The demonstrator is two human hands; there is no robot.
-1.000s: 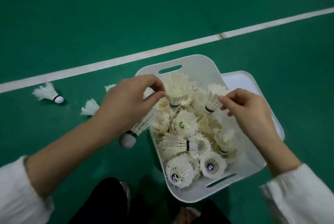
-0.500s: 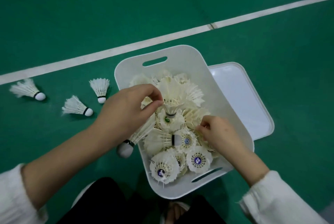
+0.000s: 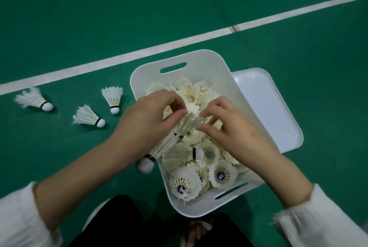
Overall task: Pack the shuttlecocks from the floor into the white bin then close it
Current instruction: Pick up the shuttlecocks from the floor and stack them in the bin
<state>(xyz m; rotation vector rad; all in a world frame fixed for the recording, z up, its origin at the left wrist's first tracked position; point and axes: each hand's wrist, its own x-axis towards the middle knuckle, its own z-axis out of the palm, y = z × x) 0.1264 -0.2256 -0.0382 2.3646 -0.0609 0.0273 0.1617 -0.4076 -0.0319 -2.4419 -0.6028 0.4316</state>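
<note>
Over the white bin, the left hand and right hand both pinch the feather skirt of one shuttlecock with curled fingers, its cork end hanging past the bin's left rim. The bin holds a pile of shuttlecocks. Three more shuttlecocks lie on the green floor left of it, and the lid lies against its right side.

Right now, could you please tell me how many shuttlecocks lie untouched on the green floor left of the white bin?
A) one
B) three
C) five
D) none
B: three lie there, the far-left shuttlecock, the middle shuttlecock and the bin-side shuttlecock, all left of the white bin.
</note>
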